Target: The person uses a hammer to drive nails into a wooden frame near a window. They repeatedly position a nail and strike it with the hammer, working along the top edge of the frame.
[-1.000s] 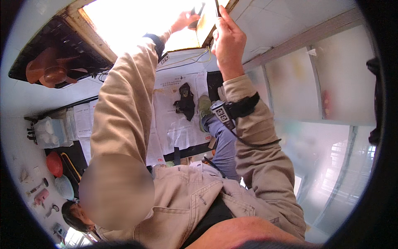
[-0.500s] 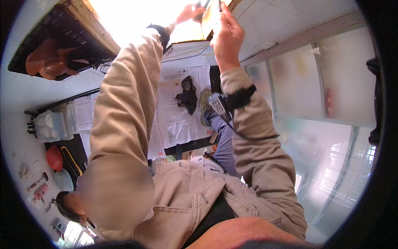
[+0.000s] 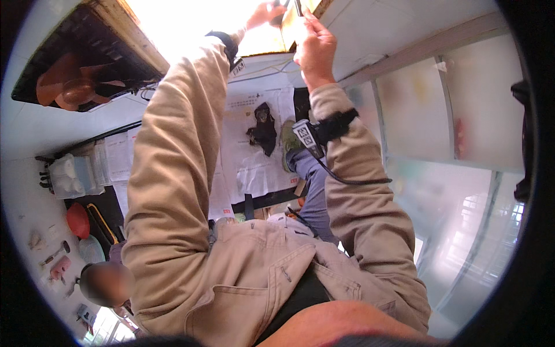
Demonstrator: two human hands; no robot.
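Observation:
Both my arms reach up to a bright opening edged by a worn wooden frame (image 3: 141, 40). My left hand (image 3: 265, 15), washed out by glare, has its fingers closed at a dark grey object (image 3: 279, 10) that the light makes hard to name. Close beside it, at the frame's right corner, my right hand (image 3: 317, 49) is closed around a slim dark tool (image 3: 299, 8). Its upper end is cut off by the picture's edge, so its kind does not show. A wooden side piece (image 3: 287, 30) of the frame lies between the two hands.
A fan (image 3: 78, 89) with orange-brown blades sits left of the opening. Below lie white paper sheets (image 3: 254, 173) with a dark cloth-like scrap (image 3: 263, 130). Frosted panels (image 3: 416, 110) line the right. Another person (image 3: 107, 283) is at lower left, near a red bowl (image 3: 78, 220).
My right hand has shifted slightly downward, and its wrist strap has turned. The left hand stays nearly in place. The other person's head has moved left and away from my left arm.

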